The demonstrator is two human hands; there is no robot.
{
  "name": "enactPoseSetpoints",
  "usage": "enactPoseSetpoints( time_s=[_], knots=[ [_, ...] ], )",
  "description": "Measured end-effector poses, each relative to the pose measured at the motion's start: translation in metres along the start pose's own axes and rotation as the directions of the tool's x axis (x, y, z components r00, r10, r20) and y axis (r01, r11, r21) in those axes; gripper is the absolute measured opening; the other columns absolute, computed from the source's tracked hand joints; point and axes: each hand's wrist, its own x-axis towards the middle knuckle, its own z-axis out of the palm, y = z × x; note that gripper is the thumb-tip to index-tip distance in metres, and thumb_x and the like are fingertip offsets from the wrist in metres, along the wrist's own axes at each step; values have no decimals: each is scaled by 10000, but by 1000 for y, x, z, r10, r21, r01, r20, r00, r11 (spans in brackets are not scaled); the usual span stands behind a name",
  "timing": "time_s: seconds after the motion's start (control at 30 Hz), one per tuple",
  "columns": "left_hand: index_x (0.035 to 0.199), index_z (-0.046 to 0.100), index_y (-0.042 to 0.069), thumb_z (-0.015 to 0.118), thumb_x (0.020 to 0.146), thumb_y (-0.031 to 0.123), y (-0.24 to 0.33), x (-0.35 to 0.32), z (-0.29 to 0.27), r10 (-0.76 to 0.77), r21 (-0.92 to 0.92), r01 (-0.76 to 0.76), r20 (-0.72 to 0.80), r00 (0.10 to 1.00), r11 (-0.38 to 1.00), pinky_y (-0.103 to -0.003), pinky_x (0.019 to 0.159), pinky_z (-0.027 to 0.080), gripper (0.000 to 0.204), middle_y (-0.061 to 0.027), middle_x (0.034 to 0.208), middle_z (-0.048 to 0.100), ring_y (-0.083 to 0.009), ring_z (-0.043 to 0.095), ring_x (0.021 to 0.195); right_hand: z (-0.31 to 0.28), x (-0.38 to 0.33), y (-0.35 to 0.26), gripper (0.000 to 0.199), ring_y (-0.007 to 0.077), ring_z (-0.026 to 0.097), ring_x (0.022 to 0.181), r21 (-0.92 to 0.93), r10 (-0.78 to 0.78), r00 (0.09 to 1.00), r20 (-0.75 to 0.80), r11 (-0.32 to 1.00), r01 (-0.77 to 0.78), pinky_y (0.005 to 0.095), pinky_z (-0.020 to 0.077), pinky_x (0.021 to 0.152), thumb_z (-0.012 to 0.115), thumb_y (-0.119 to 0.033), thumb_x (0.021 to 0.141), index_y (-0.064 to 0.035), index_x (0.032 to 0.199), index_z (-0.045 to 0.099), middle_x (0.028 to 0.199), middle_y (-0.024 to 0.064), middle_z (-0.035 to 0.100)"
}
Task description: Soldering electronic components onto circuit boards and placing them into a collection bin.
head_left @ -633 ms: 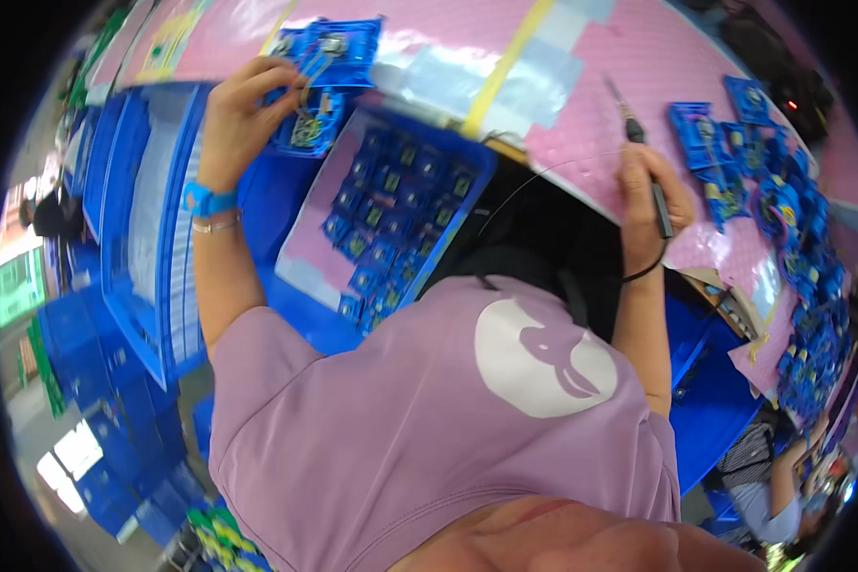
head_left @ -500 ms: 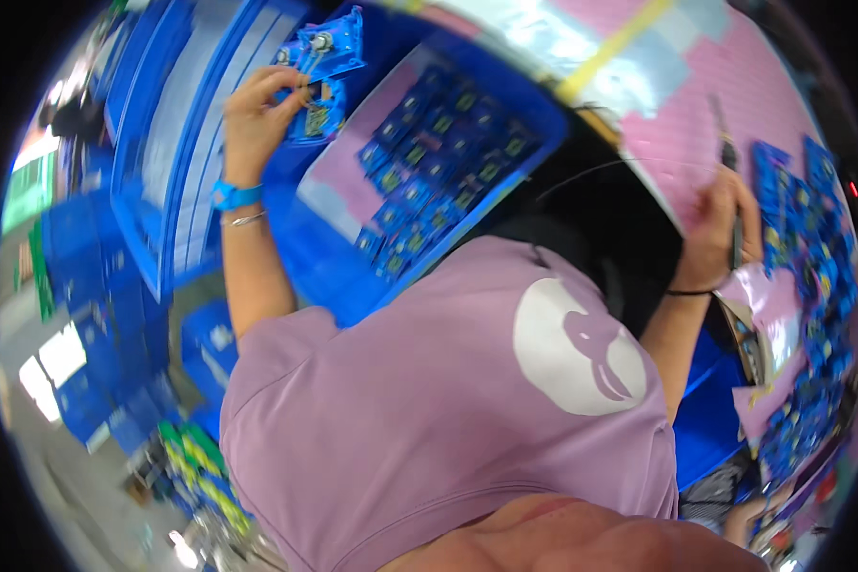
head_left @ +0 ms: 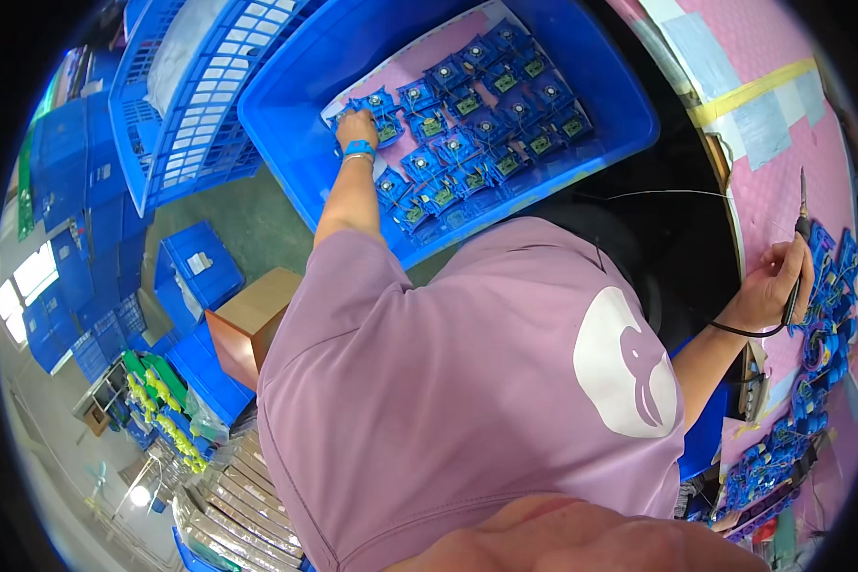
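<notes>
My left hand (head_left: 357, 129) reaches into a blue plastic bin (head_left: 286, 157) at the upper middle. Its fingers are closed on a blue electronic module (head_left: 377, 102) at the left end of the rows, though its fingertips are partly hidden. Several similar blue modules (head_left: 486, 124), with round silver parts and small green boards, lie in rows on a pink and white sheet in the bin. On the right, my right hand (head_left: 782, 281) grips a soldering iron (head_left: 801, 227), its tip upward, above a pink-covered bench (head_left: 763, 205).
More blue modules (head_left: 825, 286) with wires line the bench's right side. A blue slatted crate (head_left: 229, 86) stands left of the bin. On the floor are a cardboard box (head_left: 257, 310) and blue crates (head_left: 200, 262). A thin wire (head_left: 677, 193) sticks out from the bench edge.
My left hand has lowered the blue module from above the crate side into the bin. The view has shifted, and the right hand still grips the soldering iron.
</notes>
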Motion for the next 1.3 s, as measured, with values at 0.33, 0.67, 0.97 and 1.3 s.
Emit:
enactPoseSetpoints(
  time_s=[0.33, 0.67, 0.97, 1.3],
  knots=[
    [1212, 678, 145, 764, 762, 226, 11, -43, 62, -89, -148, 111, 151, 985, 983, -463, 1010, 471, 465, -199, 1224, 611, -408, 550, 1167, 4, 4, 2, 161, 104, 474, 554, -41, -49, 999, -4, 998, 49, 220, 379, 521, 635, -50, 958, 104, 958, 682, 656, 71, 562],
    [1109, 687, 9, 699, 863, 34, 189, -25, -144, -34, -932, -240, -258, 965, 271, -367, 875, 529, 248, -144, 1055, 686, -284, 661, 978, -15, -22, 5, 123, 169, 638, 761, -400, -239, 969, -60, 895, 196, 280, 514, 633, 640, 9, 854, -5, 953, 711, 934, 84, 682],
    [1148, 688, 4, 588, 1003, 116, 361, -167, -337, 927, -971, -28, -236, 290, -239, -256, 723, 522, 209, -69, 907, 688, -119, 643, 796, -39, -75, -88, 82, 110, 615, 624, -339, -498, 856, 139, 788, 513, 236, 465, 554, 713, 16, 865, 46, 941, 724, 743, 84, 682],
    [1195, 688, 29, 454, 1086, 251, 418, -183, -379, 839, -902, -334, -394, 375, -274, -195, 484, 300, 340, 33, 624, 561, -7, 380, 531, -133, -78, -69, 272, 160, 692, 881, -470, -319, 929, -185, 859, 202, 266, 531, 797, 787, -38, 828, 9, 1080, 696, 1004, 101, 738]
  ],
)
